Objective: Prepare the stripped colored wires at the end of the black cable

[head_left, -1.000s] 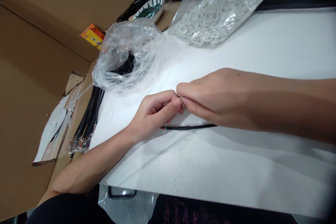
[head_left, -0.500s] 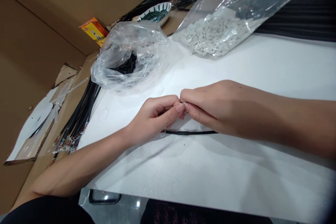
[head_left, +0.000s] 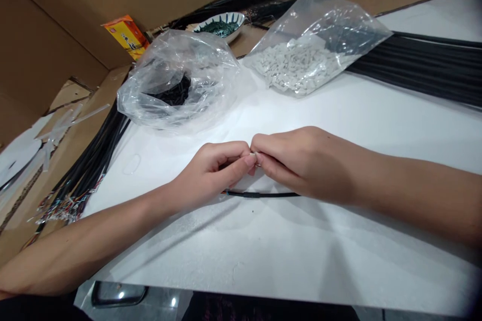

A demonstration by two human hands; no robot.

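My left hand and my right hand meet fingertip to fingertip over the white tabletop. Both are closed in a pinch. A small white connector shows between the left thumb and the right fingertips; most of it is hidden by the fingers. Just below my hands, a black cable lies across the table. Thin coloured wires emerge from its left end under my left hand. Its right end passes out of sight behind my right hand. Whether those wires run up into my fingers, I cannot tell.
Behind my hands lie a clear bag of small white pieces and a crumpled bag with black pieces. Black cables with bared wire ends lie left, more black cables right. A patterned dish and yellow box stand farther back.
The camera view has shifted a little, so bags and cables sit differently in the frame. Both hands keep the same pinch at the small white connector.
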